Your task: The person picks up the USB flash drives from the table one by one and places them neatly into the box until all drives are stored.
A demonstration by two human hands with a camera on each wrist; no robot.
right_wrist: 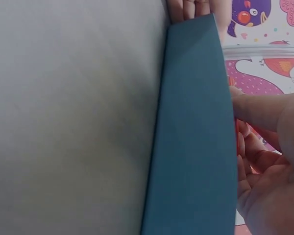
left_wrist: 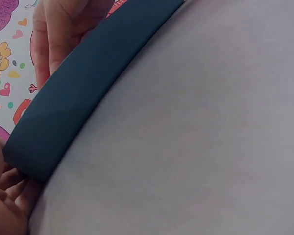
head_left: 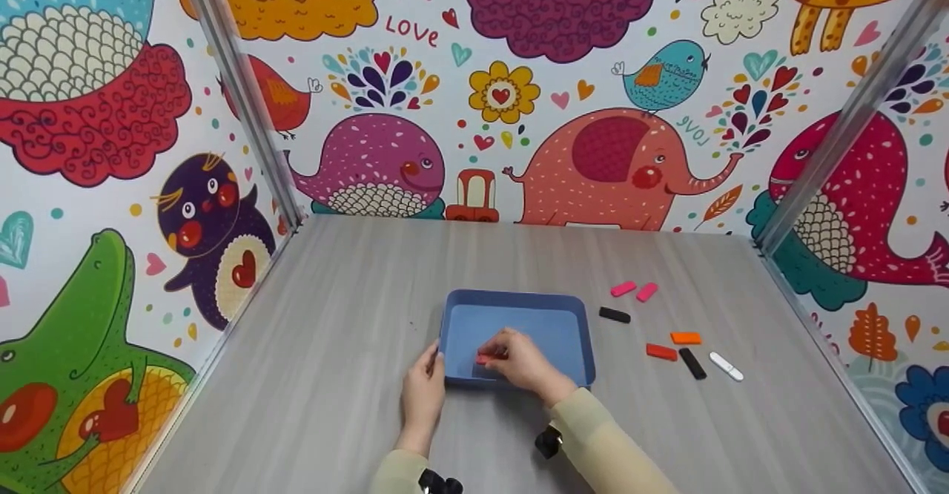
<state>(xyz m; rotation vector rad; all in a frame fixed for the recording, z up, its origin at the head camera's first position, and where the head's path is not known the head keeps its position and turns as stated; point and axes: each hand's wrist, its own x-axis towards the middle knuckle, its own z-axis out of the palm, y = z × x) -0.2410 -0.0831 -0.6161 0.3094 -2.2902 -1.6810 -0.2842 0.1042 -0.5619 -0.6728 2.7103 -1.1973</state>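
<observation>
A shallow blue tray rests on the table in the head view. My left hand grips its left side near the front corner, thumb by the rim; fingers curl at the corner in the left wrist view. Over the tray's front left part, my right hand pinches a small reddish-pink bar between thumb and fingers. In the right wrist view the tray's front wall hides most of that bar, with a red edge showing beside the fingers.
Right of the tray lie two pink bars, a black bar, an orange bar, a red bar, a second black bar and a white bar. Patterned panels with metal posts enclose the table.
</observation>
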